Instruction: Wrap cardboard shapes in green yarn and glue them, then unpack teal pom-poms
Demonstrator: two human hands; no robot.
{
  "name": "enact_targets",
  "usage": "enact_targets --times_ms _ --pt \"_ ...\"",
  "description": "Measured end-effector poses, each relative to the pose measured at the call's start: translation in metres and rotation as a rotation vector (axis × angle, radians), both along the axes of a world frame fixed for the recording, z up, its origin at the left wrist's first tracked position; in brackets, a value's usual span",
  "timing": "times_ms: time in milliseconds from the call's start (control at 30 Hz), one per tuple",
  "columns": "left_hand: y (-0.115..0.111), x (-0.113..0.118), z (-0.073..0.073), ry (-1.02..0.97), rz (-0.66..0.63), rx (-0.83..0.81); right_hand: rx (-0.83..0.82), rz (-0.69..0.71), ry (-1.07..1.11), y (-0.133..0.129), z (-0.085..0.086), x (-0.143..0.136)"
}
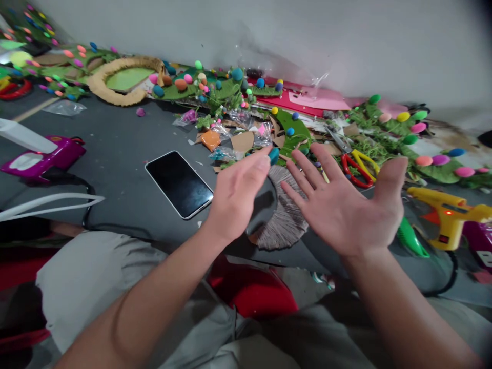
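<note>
My right hand (346,205) is held palm up above the table with its fingers spread, holding nothing. To its left, my left hand (240,192) is raised with its fingers stretched out and the thumb along them. A small teal ball (273,156) shows right by its fingertips; whether they touch it I cannot tell. Below and between both hands lies a curved form wrapped in grey yarn (286,220), partly hidden by them. A smartphone (179,183) with a dark screen rests left of my left hand.
At right stand a yellow glue gun (448,212) with a lit red light and a green tool (413,238). Red-and-yellow-handled scissors (355,169) lie among leaves and scraps. A tan ring (98,84) sits back left, a purple glue gun (57,161) at left. Cords cross the edge.
</note>
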State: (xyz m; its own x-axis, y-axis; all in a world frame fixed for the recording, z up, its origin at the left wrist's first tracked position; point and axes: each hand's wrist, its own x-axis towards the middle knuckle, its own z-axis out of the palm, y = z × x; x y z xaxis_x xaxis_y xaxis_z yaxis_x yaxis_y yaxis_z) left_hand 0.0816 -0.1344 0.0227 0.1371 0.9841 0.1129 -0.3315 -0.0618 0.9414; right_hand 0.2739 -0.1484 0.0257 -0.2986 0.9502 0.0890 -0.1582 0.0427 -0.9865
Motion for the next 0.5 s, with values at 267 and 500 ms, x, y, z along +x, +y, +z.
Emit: enact_targets --times_ms 267,500 --pt "-0.016 0.01 -0.011 0.501 -0.273 0.683 -0.057 0.016 -0.035 -0.011 -0.001 -0.013" --pt "-0.014 0.008 -0.014 0.533 -0.244 0.736 -0.083 -0.053 0.0 -0.007 -0.004 -0.011"
